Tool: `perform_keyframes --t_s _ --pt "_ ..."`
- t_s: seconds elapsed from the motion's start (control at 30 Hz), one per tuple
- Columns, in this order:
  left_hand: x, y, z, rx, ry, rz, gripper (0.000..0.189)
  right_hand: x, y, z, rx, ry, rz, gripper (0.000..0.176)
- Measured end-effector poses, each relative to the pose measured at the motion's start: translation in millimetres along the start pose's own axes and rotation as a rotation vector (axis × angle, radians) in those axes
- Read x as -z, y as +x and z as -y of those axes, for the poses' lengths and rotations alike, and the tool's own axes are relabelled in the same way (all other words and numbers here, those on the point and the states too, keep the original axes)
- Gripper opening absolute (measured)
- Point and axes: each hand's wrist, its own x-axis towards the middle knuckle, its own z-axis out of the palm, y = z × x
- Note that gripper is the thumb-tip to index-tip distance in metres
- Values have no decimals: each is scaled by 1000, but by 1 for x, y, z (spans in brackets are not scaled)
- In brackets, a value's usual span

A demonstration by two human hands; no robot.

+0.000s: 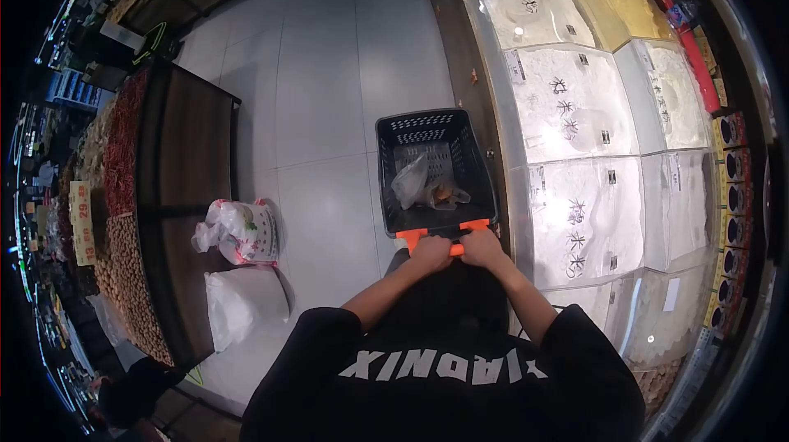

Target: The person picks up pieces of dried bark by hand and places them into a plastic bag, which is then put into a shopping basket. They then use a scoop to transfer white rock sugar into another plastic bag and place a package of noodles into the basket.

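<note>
A black plastic shopping basket (383, 171) with slotted walls is right in front of my body. My left hand (431, 254) is wrapped round its orange handle (458, 250) near the left part. My right hand (482, 247) grips the same handle just to the right, close beside the left one. Inside the basket lie a clear plastic bag (410, 182) and, beside it, another clear bag (445, 195) with something small and brownish in it; what it is I cannot make out.
On the right run clear-lidded bins of white powder (575, 101) with handwritten labels, and a yellow one (629, 5). Left stands a wooden display (189, 138) of dried red goods and nuts (131, 286). Two white sacks (242, 232) (242, 306) sit on the tiled floor (320, 72).
</note>
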Motion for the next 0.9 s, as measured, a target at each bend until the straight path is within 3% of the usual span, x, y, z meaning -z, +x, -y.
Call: perform_keyframes --t_s 0.53,0.9 --pt "36 38 14 13 42 -29 23 32 34 -18 9 -11 -105 24" --pt "96 98 47 231 256 -62 25 78 115 -43 80 7 -243 22"
